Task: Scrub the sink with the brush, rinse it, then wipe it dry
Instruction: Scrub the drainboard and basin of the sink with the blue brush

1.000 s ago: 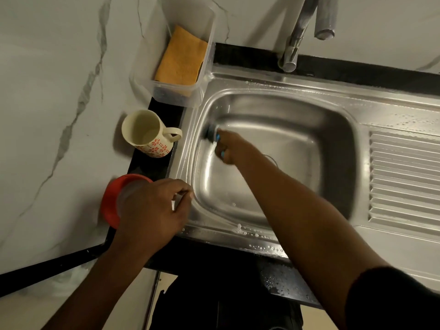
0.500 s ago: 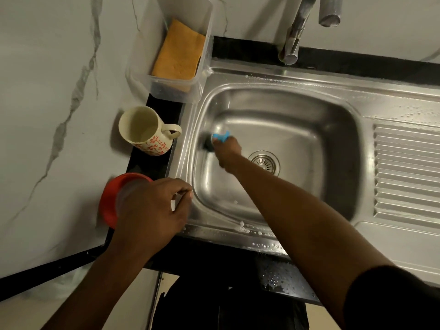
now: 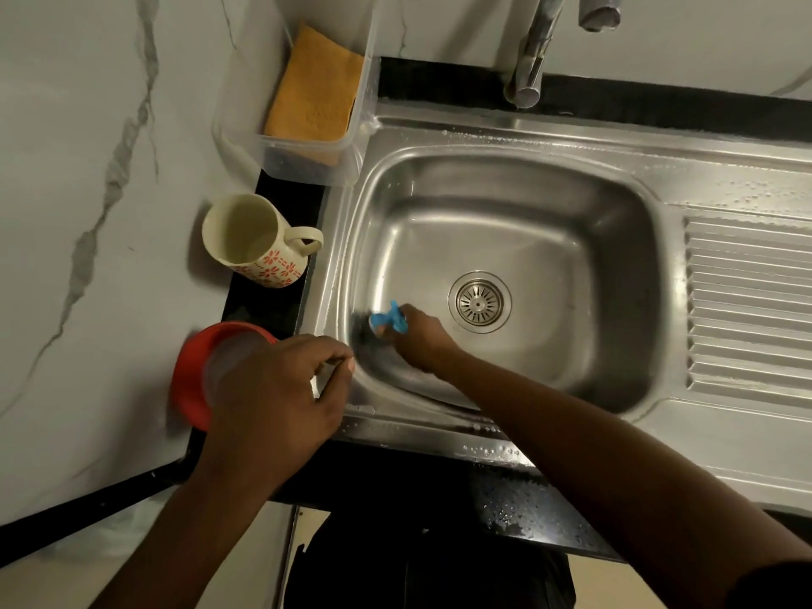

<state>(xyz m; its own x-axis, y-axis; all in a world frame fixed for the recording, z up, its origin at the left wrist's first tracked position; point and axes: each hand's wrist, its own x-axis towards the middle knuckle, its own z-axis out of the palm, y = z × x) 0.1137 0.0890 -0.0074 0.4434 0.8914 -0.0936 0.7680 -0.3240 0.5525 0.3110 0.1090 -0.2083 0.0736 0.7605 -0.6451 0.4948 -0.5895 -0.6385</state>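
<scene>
One view, head: we look down into the steel sink point(image 3: 505, 178) set in a black worktop point(image 3: 268, 305).
Brush point(image 3: 386, 320): blue handle and dark bristles, pressed on the basin floor at 8 o'clock from the drain point(image 3: 479, 301).
Right hand point(image 3: 422, 340): we see it clenched round the brush, arm reaching in from 5 o'clock.
Left hand point(image 3: 272, 389): at the sink's 8 o'clock corner, fingers curled, thumb meeting forefinger; we cannot tell whether it holds anything.
Red container point(image 3: 193, 380): partly under the left hand.
Mug point(image 3: 255, 239): at the sink's 9 o'clock, on the worktop.
Clear tub point(image 3: 307, 160): at 11 o'clock, an orange cloth point(image 3: 314, 85) inside.
Tap point(image 3: 531, 50): at 12 o'clock.
Droplets: we see them on the sink's rim.
</scene>
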